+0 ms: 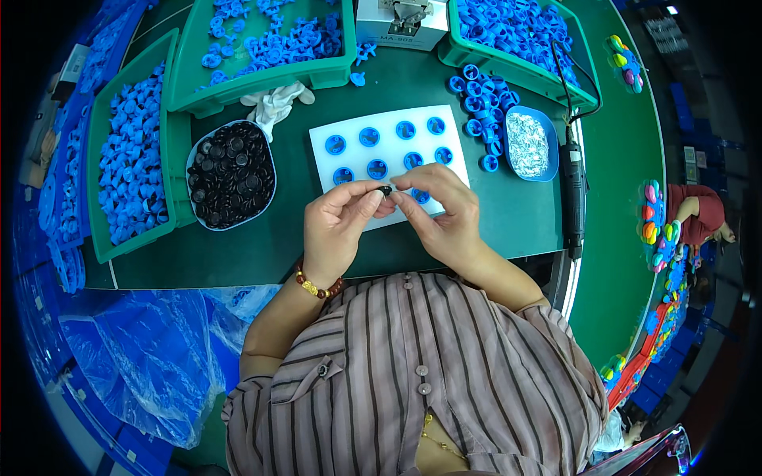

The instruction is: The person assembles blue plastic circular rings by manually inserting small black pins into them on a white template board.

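On the left we saw a bowl (275, 173) of black caps. Rightward, over a white board (390, 149), the left hand (340, 226) pinched a small black piece (386, 190) between thumb and forefinger. The right hand (446, 213) had its fingertips nearly together beside it; whether they gripped it, we couldn't tell. Far right lay blue rings (474, 104).

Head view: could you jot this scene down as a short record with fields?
Left hand: pinching a small black part
Right hand: fingertips at the same part; exact grip unclear
Beneath hands: white board holding blue rings, some partly hidden
Left of board: heaped black discs, white glove
Right of board: loose blue rings, small pale pieces, corded black electric screwdriver
Farther out: green bins of blue parts
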`<action>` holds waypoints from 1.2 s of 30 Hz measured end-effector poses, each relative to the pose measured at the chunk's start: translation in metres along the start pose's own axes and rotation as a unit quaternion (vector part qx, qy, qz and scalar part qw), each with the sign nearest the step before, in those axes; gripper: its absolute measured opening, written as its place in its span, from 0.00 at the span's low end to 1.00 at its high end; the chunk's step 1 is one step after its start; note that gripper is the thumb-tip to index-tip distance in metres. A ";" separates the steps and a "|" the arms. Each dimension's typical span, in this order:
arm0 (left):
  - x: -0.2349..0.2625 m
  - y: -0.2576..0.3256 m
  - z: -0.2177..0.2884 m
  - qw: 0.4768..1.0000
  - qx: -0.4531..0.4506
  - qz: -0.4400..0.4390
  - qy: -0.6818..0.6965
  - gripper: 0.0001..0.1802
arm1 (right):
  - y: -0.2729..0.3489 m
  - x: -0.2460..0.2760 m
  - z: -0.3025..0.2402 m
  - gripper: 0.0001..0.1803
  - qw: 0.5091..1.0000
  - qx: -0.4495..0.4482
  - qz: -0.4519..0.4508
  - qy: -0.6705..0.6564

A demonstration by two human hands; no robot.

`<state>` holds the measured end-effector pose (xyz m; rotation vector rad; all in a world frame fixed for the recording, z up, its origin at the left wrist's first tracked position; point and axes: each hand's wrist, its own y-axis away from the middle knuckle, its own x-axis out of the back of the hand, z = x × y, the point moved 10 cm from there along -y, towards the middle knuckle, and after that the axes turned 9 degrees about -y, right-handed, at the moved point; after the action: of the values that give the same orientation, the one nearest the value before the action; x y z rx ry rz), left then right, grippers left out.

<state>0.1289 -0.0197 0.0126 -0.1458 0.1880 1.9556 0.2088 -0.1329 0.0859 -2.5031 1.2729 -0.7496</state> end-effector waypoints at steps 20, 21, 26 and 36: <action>0.010 0.005 0.005 0.999 -0.038 -0.010 -0.029 0.13 | -0.005 -0.012 -0.011 0.10 0.994 0.056 -0.075 -0.054; 0.011 0.005 0.005 0.999 -0.038 -0.009 -0.029 0.13 | -0.006 -0.012 -0.010 0.10 0.994 0.055 -0.075 -0.054; 0.013 0.003 0.007 0.997 -0.044 -0.009 -0.065 0.14 | -0.009 -0.017 -0.012 0.09 0.991 0.081 -0.104 -0.026; 0.048 -0.007 0.042 0.942 -0.114 0.131 -0.288 0.17 | -0.031 -0.016 -0.008 0.08 0.990 0.098 -0.101 0.000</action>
<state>0.1161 0.0350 0.0438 0.3176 -0.4267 2.1935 0.2177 -0.1014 0.1001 -2.4939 0.9042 -0.8736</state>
